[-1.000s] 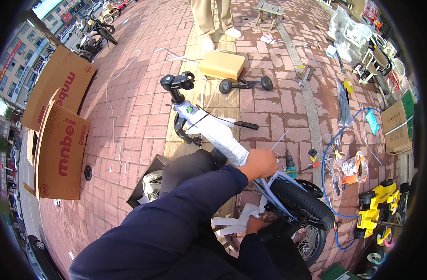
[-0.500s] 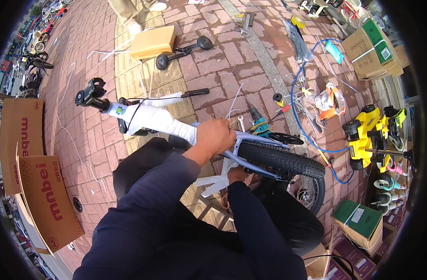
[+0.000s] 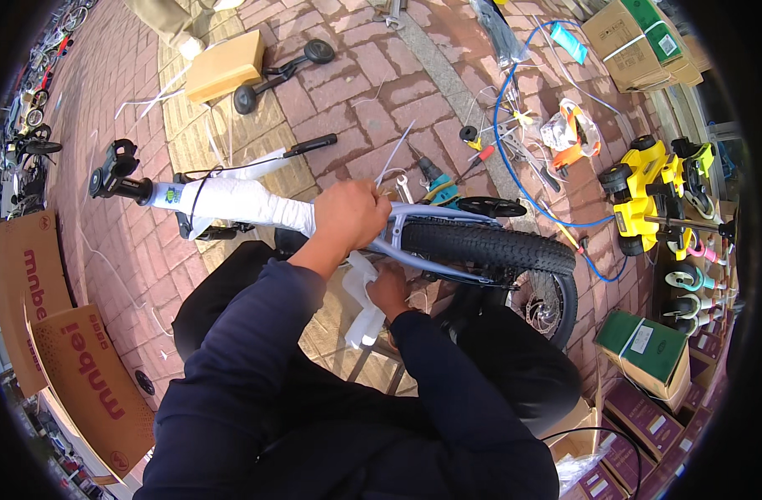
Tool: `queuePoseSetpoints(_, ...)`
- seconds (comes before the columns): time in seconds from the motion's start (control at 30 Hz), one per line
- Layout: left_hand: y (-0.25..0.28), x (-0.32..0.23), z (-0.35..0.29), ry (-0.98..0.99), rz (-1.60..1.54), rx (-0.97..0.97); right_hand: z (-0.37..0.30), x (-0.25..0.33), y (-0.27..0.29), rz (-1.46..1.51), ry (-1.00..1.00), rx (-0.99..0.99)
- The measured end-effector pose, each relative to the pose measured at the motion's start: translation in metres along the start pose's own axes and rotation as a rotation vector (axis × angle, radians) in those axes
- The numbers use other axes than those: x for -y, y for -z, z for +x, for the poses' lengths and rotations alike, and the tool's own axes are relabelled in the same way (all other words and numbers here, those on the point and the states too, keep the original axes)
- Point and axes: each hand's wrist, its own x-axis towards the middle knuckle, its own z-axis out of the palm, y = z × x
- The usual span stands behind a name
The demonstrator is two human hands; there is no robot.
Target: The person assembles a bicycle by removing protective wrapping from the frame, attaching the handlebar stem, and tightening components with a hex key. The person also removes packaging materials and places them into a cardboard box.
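Observation:
A lavender bicycle frame (image 3: 435, 265) lies across my lap, its front part covered in white foam wrap (image 3: 248, 202). My left hand (image 3: 353, 217) is closed round the frame tube, just where the wrapping ends. Below the tube, my right hand (image 3: 388, 292) has its fingers curled at a loose hanging strip of white foam (image 3: 365, 321); its fingertips are partly hidden. The black rear tyre (image 3: 489, 245) is to the right of my hands. At the left end is a black stem clamp (image 3: 121, 171), with a handlebar grip (image 3: 313, 145) beyond the wrapped tube.
Beyond the bicycle lie training wheels (image 3: 283, 77), a cardboard box (image 3: 225, 67), a teal tool (image 3: 441, 190), a wrench (image 3: 404, 188) and a blue cable (image 3: 499, 125). Yellow ride-on toys (image 3: 639, 196) stand right, cartons (image 3: 85, 383) left. A person's leg (image 3: 166, 21) shows at the top.
My right hand has come out leftward from under the frame to the foam strip, which has shifted and bunched. My left hand keeps its grip on the tube. The whole view has shifted slightly.

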Motion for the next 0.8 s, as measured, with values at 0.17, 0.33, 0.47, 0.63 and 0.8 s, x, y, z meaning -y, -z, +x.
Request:
queuePoseSetpoints(0.17,0.0,0.0,-0.001,-0.004,-0.019,0.003,0.039,0.035,-0.011,0.036,0.05,-0.023)
queuePoseSetpoints(0.33,0.0,-0.002,-0.003,0.03,-0.042,0.012,0.076,0.028,-0.022,-0.095,0.131,0.085)
queuePoseSetpoints(0.47,0.001,-0.002,-0.003,0.022,-0.047,0.005,0.078,0.007,-0.008,-0.19,0.148,0.233)
queuePoseSetpoints(0.63,0.0,0.001,-0.006,-0.039,-0.053,-0.009,0.009,0.024,0.034,-0.308,0.342,0.658)
queuePoseSetpoints(0.8,-0.001,0.01,-0.017,-0.097,-0.058,-0.051,-0.043,0.098,0.141,-0.387,0.425,0.972)
